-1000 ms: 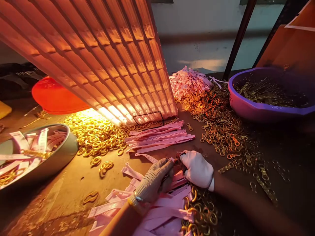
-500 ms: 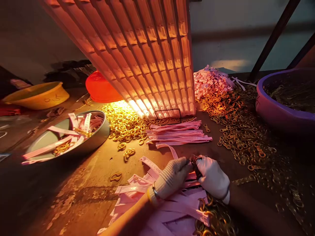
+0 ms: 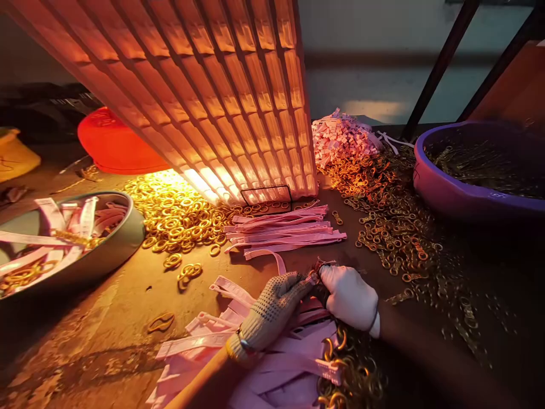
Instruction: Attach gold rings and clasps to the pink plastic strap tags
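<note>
My left hand point(image 3: 270, 309), in a knitted glove with dark dots, is closed with its fingertips against those of my right hand. A pink strap point(image 3: 276, 258) curves down behind its fingers. Dark, worn fingertips show on the white glove of my right hand point(image 3: 351, 296), which is pinched closed; what lies between its fingers is too small and hidden to name. Beneath both hands lies a heap of pink straps point(image 3: 255, 375). Brass-coloured rings and clasps point(image 3: 340, 392) are piled beside it. Just beyond my hands is a row of pink straps point(image 3: 289, 230) laid side by side.
A ribbed, pinkish lit panel point(image 3: 221, 102) stands ahead, with gold rings point(image 3: 183, 218) heaped at its foot. At left are a grey-green bowl point(image 3: 131, 227) and a red basin point(image 3: 121, 145). Metal clasps point(image 3: 395, 238) spread rightward towards a purple basin point(image 3: 464, 196).
The view has swung right, so the bowls and panel appear further left. Both hands stay together over the straps, with a slight shift of the right fingers.
</note>
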